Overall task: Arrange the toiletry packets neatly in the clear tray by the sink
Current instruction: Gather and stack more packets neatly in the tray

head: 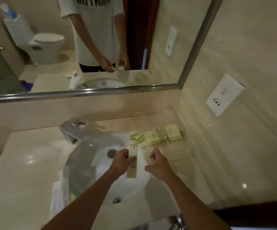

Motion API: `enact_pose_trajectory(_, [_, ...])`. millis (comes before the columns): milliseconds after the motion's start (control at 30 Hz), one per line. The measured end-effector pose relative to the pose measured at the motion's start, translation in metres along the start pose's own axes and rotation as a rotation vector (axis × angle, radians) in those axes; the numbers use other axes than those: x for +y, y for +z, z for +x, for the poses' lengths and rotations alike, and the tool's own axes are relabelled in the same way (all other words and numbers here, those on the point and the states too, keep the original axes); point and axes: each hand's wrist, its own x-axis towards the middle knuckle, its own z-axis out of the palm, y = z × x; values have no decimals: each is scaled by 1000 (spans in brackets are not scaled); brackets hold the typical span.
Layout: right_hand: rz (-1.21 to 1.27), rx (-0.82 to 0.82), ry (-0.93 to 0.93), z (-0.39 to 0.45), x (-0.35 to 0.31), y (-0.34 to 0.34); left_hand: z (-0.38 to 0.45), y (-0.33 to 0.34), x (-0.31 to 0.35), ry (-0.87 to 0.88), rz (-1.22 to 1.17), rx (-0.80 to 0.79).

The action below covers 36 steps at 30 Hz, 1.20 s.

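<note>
My left hand (122,161) grips a long pale-yellow toiletry packet (132,146) over the right side of the sink, its striped end pointing away from me. My right hand (157,163) holds a second, similar packet (143,149) just to the right, angled slightly. Both packets sit at the near-left edge of the clear tray (182,153) on the counter to the right of the sink. Several more yellow packets (164,134) lie in a row at the back of the tray, some overlapping.
A white basin (91,163) fills the middle of the counter, with a chrome tap (73,130) behind it. A white towel (58,195) hangs at the basin's front left. The mirror (84,47) spans the wall above. A wall socket (224,95) is on the right.
</note>
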Motion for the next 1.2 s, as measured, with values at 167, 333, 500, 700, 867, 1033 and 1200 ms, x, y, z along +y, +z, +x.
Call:
enact_pose_trajectory(167, [-91,1,14,30,38,-50,27,37,18,-65,25,39])
enact_pose_trajectory(333, [-234,-7,-1,57,64,-86,47,54,28,-68,83,52])
enact_pose_trajectory(500, [-383,-90,-41,77,71,-98,50,58,33,-92,167,88])
enact_pose_trajectory(700, [-568,-129,-114,98,67,-104,59,53,44,-42,237,84])
enact_pose_trajectory(867, [-667,-126,-174,114,65,-101,69,46,46,-57,227,55])
enact_pose_trajectory(1033, [-732,-97,-205,131,71,-97,84,43,46,-87,229,24])
enact_pose_trajectory(1200, [-741,-41,-263,145,81,-90,97,37,42,-110,174,7])
